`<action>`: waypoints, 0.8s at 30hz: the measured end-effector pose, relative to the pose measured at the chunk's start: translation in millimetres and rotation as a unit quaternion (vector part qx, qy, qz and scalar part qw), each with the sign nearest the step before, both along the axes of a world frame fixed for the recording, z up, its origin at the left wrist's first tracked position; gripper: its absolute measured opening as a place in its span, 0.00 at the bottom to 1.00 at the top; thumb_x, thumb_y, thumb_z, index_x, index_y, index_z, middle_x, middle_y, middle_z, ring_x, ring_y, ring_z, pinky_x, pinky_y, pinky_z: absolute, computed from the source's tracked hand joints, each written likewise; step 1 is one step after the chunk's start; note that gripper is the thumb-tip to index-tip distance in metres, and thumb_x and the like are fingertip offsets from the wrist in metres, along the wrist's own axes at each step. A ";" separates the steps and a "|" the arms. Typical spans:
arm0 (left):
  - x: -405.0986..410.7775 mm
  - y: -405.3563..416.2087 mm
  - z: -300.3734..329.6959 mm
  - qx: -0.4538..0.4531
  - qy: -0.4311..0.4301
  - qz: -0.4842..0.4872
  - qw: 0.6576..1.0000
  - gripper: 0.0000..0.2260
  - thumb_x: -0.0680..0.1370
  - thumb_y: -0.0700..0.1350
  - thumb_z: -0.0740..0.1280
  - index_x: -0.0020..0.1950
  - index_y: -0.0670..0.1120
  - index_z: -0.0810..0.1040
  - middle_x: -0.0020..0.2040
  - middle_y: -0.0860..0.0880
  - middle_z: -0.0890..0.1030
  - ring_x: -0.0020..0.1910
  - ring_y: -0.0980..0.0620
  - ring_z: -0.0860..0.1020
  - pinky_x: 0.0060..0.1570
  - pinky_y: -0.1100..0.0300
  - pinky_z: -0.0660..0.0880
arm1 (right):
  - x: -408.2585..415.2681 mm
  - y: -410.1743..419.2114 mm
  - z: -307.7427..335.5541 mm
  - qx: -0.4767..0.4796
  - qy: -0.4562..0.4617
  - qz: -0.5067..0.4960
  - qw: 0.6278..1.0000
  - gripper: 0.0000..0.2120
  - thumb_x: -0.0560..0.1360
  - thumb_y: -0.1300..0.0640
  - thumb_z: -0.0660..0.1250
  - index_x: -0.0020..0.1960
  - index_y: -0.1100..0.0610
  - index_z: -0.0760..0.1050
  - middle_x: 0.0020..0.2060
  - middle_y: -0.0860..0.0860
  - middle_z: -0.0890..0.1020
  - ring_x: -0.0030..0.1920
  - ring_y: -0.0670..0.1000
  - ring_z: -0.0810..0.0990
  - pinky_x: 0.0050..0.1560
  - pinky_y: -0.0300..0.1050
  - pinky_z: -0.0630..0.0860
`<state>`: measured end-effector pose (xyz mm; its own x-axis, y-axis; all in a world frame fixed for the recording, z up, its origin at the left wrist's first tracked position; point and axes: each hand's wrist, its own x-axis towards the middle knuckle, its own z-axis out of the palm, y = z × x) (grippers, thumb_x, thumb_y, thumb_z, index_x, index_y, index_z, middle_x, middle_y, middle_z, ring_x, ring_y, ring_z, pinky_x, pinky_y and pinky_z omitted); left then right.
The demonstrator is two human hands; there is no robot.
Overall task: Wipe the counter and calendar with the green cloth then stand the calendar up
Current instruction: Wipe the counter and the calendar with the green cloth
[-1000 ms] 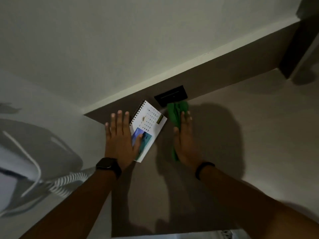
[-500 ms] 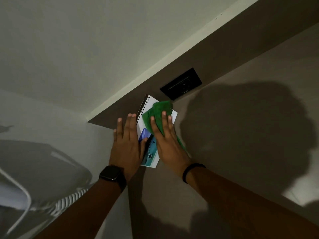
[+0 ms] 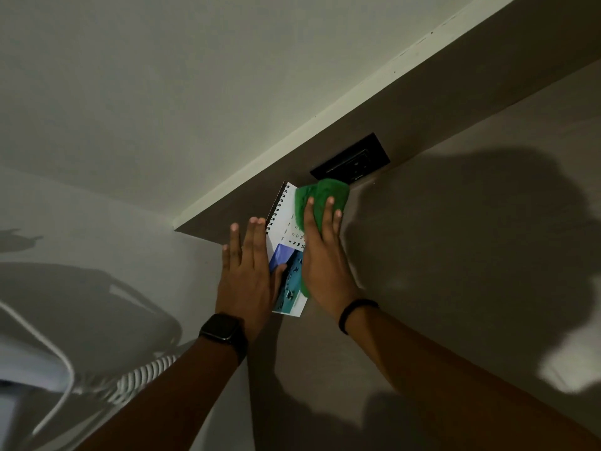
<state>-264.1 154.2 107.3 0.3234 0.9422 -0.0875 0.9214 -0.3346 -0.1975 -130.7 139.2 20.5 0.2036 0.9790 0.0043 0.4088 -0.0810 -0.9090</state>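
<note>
A white spiral-bound calendar (image 3: 286,222) lies flat on the grey-brown counter (image 3: 455,255), close to the back wall. My left hand (image 3: 247,271) lies flat with fingers spread on the calendar's left edge, its thumb over the blue picture. My right hand (image 3: 325,262) presses the green cloth (image 3: 322,193) flat onto the calendar's right half. The cloth bunches beyond my fingertips and covers the calendar's top right corner. A smartwatch is on my left wrist, a dark band on the right.
A black wall socket (image 3: 353,159) sits on the back panel just behind the cloth. A white coiled cord (image 3: 143,374) and a white appliance (image 3: 29,369) lie at the lower left. My shadow falls across the counter on the right.
My right hand slid the green cloth from the counter onto the calendar, then a little up its right side. The left hand stayed pressed on the calendar. The view moved closer.
</note>
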 end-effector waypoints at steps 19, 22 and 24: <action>-2.9 -3.8 0.3 0.003 -0.008 -0.005 1.000 0.39 0.83 0.60 0.60 0.86 0.46 0.45 0.87 0.42 0.50 0.82 0.43 0.40 0.81 0.37 0.49 | -6.1 -21.6 -7.9 -0.022 0.071 0.032 0.997 0.49 0.80 0.68 0.65 0.83 0.45 0.34 0.84 0.53 0.34 0.83 0.63 0.34 0.72 0.67 0.74; -0.8 -2.6 -2.1 0.006 -0.022 -0.007 1.000 0.40 0.83 0.56 0.66 0.86 0.44 0.46 0.87 0.41 0.51 0.82 0.44 0.40 0.80 0.40 0.47 | -0.3 -2.5 4.5 0.013 0.102 -0.011 0.995 0.45 0.81 0.69 0.64 0.85 0.47 0.40 0.85 0.55 0.38 0.84 0.64 0.36 0.75 0.67 0.70; -0.6 -1.9 -1.7 0.010 -0.026 -0.011 1.000 0.40 0.83 0.56 0.67 0.86 0.44 0.48 0.86 0.41 0.52 0.82 0.43 0.41 0.80 0.40 0.47 | -4.0 -10.9 1.7 0.051 0.044 0.031 0.997 0.48 0.79 0.67 0.67 0.85 0.46 0.39 0.85 0.55 0.38 0.84 0.64 0.37 0.70 0.64 0.77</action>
<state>-264.7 152.3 105.6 0.3469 0.9365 -0.0517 0.9236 -0.3506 -0.1552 -134.6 128.3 22.2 0.1473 0.9850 0.0893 0.3288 0.0364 -0.9437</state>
